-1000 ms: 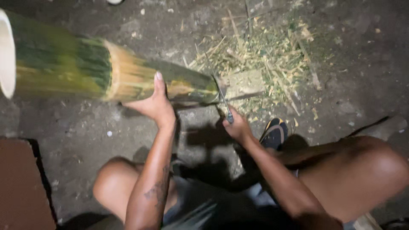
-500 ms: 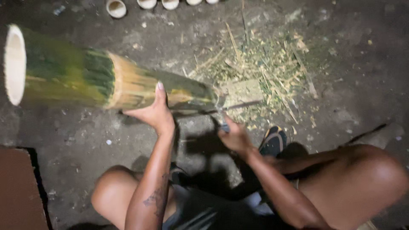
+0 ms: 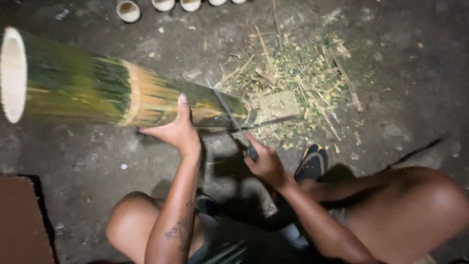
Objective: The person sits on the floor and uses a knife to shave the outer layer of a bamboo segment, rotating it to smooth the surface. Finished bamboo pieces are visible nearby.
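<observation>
A thick green bamboo culm (image 3: 88,88) lies tilted across the ground, its hollow cut end at the far left. My left hand (image 3: 177,131) presses against its underside near a pale peeled band, steadying it. My right hand (image 3: 264,163) grips the handle of a knife (image 3: 229,115) whose long thin blade lies across the bamboo's narrow end, above a small wooden block (image 3: 275,104).
Bamboo shavings and splinters (image 3: 308,73) litter the concrete floor beyond the block. Several short cut bamboo rings (image 3: 128,11) stand along the top edge. My bare knees are at the bottom, a sandal (image 3: 312,161) by my right leg, and a brown board (image 3: 22,220) at lower left.
The knife blade has swung from low beside the bamboo's end to lying across it. The view has drifted, bringing the bamboo rings and the culm's cut end into sight.
</observation>
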